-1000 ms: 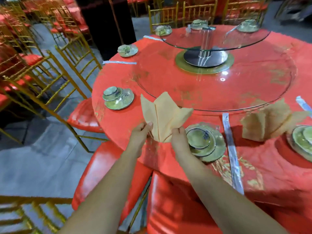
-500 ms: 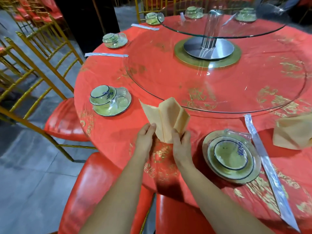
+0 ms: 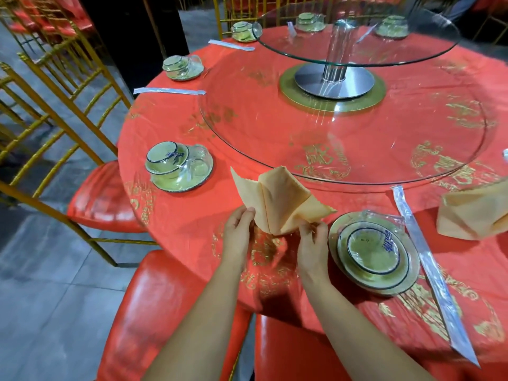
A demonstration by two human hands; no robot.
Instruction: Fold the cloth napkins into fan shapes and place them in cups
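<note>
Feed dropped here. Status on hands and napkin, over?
Left hand and right hand grip napkin at its base. Napkin fanned, upright near table edge. Plates close beside right hand.

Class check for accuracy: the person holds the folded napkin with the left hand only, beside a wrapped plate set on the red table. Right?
No. The head view shows both the left hand and the right hand holding the folded napkin, beside the wrapped plate set on the red table.

Both our forearms reach in from six o'clock. Our left hand (image 3: 237, 232) holds the napkin (image 3: 277, 199) at its eight o'clock; our right hand (image 3: 313, 240) pinches its four o'clock.
</note>
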